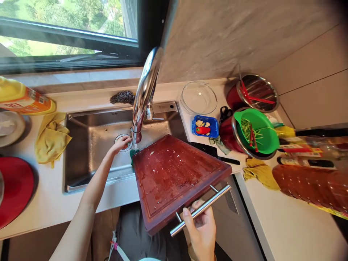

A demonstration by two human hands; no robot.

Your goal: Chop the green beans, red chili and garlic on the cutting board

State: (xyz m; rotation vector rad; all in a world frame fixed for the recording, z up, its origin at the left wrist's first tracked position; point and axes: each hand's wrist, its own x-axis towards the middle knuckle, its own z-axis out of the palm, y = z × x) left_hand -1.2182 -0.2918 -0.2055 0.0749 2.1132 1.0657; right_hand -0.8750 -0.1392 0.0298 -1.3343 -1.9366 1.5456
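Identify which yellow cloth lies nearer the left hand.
The yellow cloth left of the sink; the other yellow cloth lies right of the black knife, farther from the left hand.

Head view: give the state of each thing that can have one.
Cutting board, tilted, wet, strewn with bits
Steel handle, gripped by the right hand
Left hand, at the faucet, grip unclear
Faucet, spout over the sink, flow unclear
Sink, wet inside
Blue basket, holding garlic and red pepper
Green colander, resting on red pot, holding green shreds
Knife, lying flat, partly hidden
Yellow cloth left of sink, crumpled
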